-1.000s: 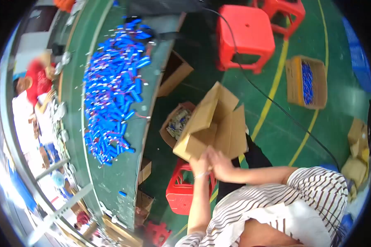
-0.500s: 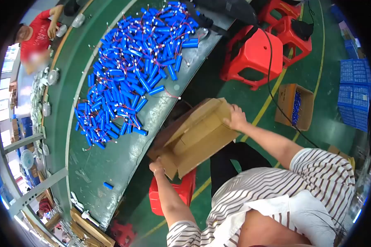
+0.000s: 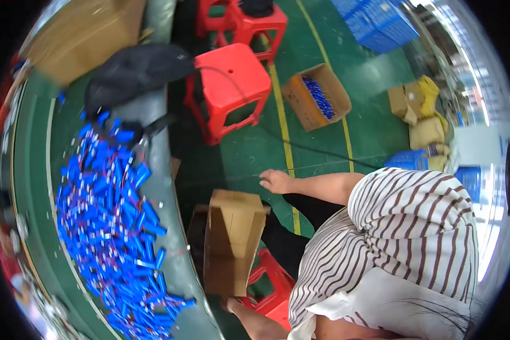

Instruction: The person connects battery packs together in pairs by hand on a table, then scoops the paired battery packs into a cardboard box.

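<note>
An open cardboard box (image 3: 232, 238) is tilted beside the edge of the workbench (image 3: 178, 249), its hollow inside facing up. My left hand (image 3: 229, 305) grips the box's near end, fingers partly hidden behind the cardboard. Apart from the box's far end, my right hand (image 3: 276, 181) is in the air with its fingers loosely apart, holding nothing. On the bench lies a large heap of blue battery packs (image 3: 107, 215) with red wires and white connectors, somewhat blurred.
Red plastic stools (image 3: 232, 73) stand past the bench, and another red stool (image 3: 275, 283) is beside my legs. A carton (image 3: 334, 99) of blue packs sits on the floor. A black bag (image 3: 136, 73) and a large carton (image 3: 90, 39) occupy the bench's far end.
My right hand has let go of the box's far end and moved away from it. The box has turned more upright in view, and the head view has swung to the right.
</note>
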Demonstrator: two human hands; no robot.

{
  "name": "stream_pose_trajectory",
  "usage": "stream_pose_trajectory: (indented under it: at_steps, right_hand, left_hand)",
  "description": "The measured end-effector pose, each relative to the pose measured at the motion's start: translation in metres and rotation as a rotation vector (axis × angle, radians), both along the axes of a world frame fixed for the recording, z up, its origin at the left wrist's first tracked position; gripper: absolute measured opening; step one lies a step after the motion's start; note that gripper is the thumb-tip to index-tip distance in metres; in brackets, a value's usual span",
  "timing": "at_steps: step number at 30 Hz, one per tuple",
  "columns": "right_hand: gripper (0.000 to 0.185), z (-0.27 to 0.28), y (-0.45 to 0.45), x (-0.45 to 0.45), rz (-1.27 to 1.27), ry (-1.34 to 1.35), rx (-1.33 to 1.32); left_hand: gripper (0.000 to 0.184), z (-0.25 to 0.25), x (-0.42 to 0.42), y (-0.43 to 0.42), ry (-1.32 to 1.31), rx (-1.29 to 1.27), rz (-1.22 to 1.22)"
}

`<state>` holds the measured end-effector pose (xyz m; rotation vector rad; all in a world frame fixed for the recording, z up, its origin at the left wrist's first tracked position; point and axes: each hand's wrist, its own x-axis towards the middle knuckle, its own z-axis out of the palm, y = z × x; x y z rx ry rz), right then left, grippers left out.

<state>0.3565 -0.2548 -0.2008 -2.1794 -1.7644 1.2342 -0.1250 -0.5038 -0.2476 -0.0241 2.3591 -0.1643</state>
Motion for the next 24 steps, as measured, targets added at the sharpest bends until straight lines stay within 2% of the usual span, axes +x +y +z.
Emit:
stream_pose_trajectory:
  at_steps: [1, 2, 3, 4, 5, 6, 7, 8, 9, 10, 11, 12, 13, 14, 15, 17, 19, 20, 21, 22, 23, 24]
  right_hand:
    - [0.047, 0.012, -0.004, 0.016, -0.098, 0.023, -0.022]
    - [0.048, 0.008, -0.010, 0.036, -0.181, 0.014, -0.093]
    - [0.049, 0.003, -0.018, 0.057, -0.262, 0.008, -0.163]
    - [0.050, 0.008, -0.022, 0.077, -0.294, -0.049, -0.237]
    - [0.050, 0.014, -0.026, 0.096, -0.323, -0.107, -0.314]
    - [0.049, 0.012, -0.036, 0.119, -0.396, -0.158, -0.268]
    - [0.047, -0.002, -0.048, 0.145, -0.462, -0.206, -0.221]
    - [0.044, -0.045, -0.063, 0.184, -0.417, -0.401, -0.240]
    - [0.037, -0.050, -0.070, 0.210, -0.459, -0.449, -0.271]
    - [0.033, -0.085, -0.093, 0.248, -0.423, -0.499, -0.094]
    - [0.032, -0.063, -0.077, 0.259, -0.456, -0.435, -0.094]
    - [0.049, -0.112, -0.083, 0.307, -0.342, -0.420, 0.160]
    - [0.073, -0.149, -0.078, 0.348, -0.462, -0.532, 0.020]
    - [0.092, -0.133, -0.053, 0.367, -0.607, -0.539, -0.197]
    - [0.097, -0.113, -0.015, 0.376, -0.785, -0.586, -0.335]
    - [0.097, -0.181, -0.009, 0.439, -0.722, -0.728, -0.077]
    - [0.089, -0.212, -0.003, 0.485, -0.587, -0.759, -0.030]
    - [0.086, -0.204, 0.015, 0.497, -0.622, -0.501, -0.204]
    - [0.070, -0.234, 0.007, 0.510, -0.554, -0.482, -0.079]
    - [0.054, -0.294, -0.006, 0.541, -0.472, -0.287, -0.001]
    - [0.043, -0.298, -0.005, 0.542, -0.424, -0.461, -0.067]
    - [0.038, -0.300, -0.008, 0.543, -0.400, -0.468, -0.098]
  left_hand:
    - [0.044, -0.057, -0.032, -0.061, -0.006, 0.005, -0.040]
    - [0.043, -0.047, -0.034, -0.058, 0.070, 0.275, -0.595]
    - [0.043, -0.045, -0.034, -0.073, 0.065, 0.280, -0.624]
    - [0.048, 0.009, -0.005, -0.047, 0.013, -0.295, -1.013]
    - [0.052, 0.014, -0.001, -0.039, 0.001, -0.192, -0.396]
    - [0.055, 0.013, 0.007, -0.036, -0.016, -0.079, 0.232]
    - [0.055, 0.011, 0.014, -0.033, -0.014, -0.073, 0.223]
    - [0.054, 0.008, 0.026, -0.030, -0.032, -0.073, 0.217]
    - [0.054, 0.007, 0.033, -0.022, -0.038, -0.058, 0.221]
    - [0.053, 0.004, 0.039, -0.006, -0.025, -0.017, 0.246]
    - [0.052, 0.067, 0.104, 0.107, 0.009, 0.069, 0.297]
    - [0.052, 0.056, 0.130, 0.143, 0.018, 0.183, 0.374]
    - [0.051, 0.005, 0.137, 0.142, 0.006, 0.290, 0.427]
    - [0.051, -0.018, 0.154, 0.163, -0.010, 0.370, 0.450]
    - [0.050, -0.033, 0.168, 0.171, -0.020, 0.408, 0.441]
    - [0.049, -0.034, 0.173, 0.155, 0.012, 0.418, 0.391]
    - [0.048, -0.040, 0.184, 0.144, -0.003, 0.390, 0.313]
    - [0.048, -0.043, 0.189, 0.133, -0.013, 0.347, 0.263]
    - [0.047, -0.042, 0.187, 0.115, -0.027, 0.277, 0.205]
    - [0.047, -0.040, 0.182, 0.094, -0.051, 0.188, 0.143]
    - [0.047, -0.040, 0.171, 0.068, -0.080, 0.087, 0.083]
    - [0.046, -0.031, 0.153, 0.042, -0.102, -0.011, 0.027]
